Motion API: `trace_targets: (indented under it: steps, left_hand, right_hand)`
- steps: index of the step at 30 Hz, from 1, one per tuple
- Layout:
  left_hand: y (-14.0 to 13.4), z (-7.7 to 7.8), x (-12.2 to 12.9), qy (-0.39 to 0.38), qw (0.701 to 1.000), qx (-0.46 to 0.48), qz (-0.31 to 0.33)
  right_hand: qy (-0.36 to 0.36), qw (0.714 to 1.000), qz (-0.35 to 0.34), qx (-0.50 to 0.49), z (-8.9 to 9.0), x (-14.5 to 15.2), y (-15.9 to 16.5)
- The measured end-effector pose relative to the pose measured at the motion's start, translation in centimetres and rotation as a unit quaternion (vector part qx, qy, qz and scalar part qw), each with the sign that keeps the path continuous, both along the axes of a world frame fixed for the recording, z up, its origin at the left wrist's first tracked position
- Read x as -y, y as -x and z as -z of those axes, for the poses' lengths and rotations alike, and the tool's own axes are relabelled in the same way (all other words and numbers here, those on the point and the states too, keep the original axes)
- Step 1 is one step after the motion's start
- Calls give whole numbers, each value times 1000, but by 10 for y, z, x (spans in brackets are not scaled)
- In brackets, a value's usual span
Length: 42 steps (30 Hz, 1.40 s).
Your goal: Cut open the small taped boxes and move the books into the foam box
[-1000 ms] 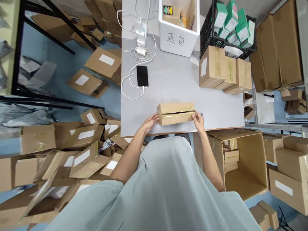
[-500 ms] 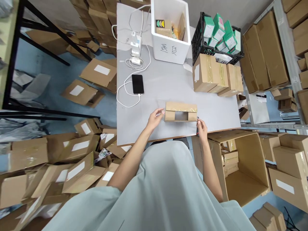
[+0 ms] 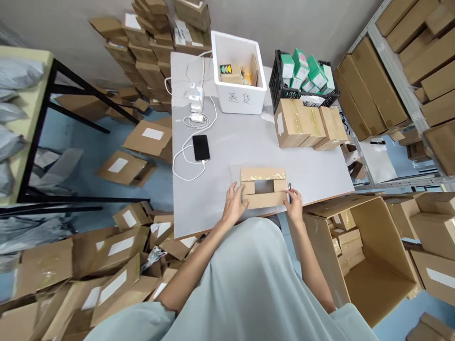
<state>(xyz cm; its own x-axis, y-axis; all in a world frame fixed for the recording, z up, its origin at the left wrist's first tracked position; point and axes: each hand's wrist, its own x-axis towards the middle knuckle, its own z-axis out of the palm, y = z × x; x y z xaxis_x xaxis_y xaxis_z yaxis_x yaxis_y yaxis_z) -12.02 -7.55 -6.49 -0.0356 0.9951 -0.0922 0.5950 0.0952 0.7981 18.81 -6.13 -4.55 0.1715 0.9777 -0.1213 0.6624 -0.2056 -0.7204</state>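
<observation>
A small cardboard box (image 3: 265, 200) lies on the table in front of me. Its top flaps are parted, leaving a rectangular gap in the middle, and glossy clear tape runs along the far flap. My left hand (image 3: 233, 204) grips the left end of the near flap between thumb and fingers. At the opposite end, my right hand (image 3: 294, 204) has its thumb and fingertips at the flap's right corner. Between the right fingers sits a slim knife-like tool (image 3: 289, 186), dark with a bit of red, mostly covered by the hand. The box's contents are hidden.
A black phone (image 3: 201, 148) charges on a white cable at the left. Behind stand a white foam box (image 3: 240, 102), a black crate (image 3: 305, 97) of green-white boxes and several cartons (image 3: 289, 125). A large open carton (image 3: 377, 237) stands right; discarded boxes (image 3: 121, 246) pile up left.
The near flap has folded outward toward me, and the gap in the box top is wider. Both hands have moved onto this flap's ends. The head view has tilted up slightly.
</observation>
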Motion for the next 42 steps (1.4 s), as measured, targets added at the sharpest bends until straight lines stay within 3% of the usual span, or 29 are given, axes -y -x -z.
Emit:
trace_targets:
  steps: [5,9,15,18,22,25,28,33,38,42]
  left_hand:
    - [-5,-18,-23,-28,993,-100,63]
    - [-7,-27,-46,-30,988,-132,71]
    - [-2,-41,-99,-88,984,-138,66]
    - [-4,-38,-130,-70,984,-138,88]
    - [-11,-17,-154,16,986,-130,107]
    - [-15,-4,-155,41,985,-131,108]
    - [-14,0,-150,48,987,-118,103]
    - [16,-3,-134,19,997,-18,70]
    - [68,5,-103,-7,998,51,-31]
    - [79,14,-80,44,990,80,-108]
  right_hand:
    - [-20,988,-104,114,-10,-33,20]
    - [-18,982,-106,157,-6,-49,34]
    - [-13,980,-91,175,8,-44,42]
    - [-15,978,-77,193,9,-43,48]
    - [-1,973,-61,220,3,-51,62]
    - [19,970,-47,236,-1,-59,73]
    - [28,972,-38,231,-4,-62,75]
    - [-9,993,-44,108,-10,-59,49]
    - [-13,1000,21,12,-11,-51,6]
    - [4,996,84,-2,1,-50,-12]
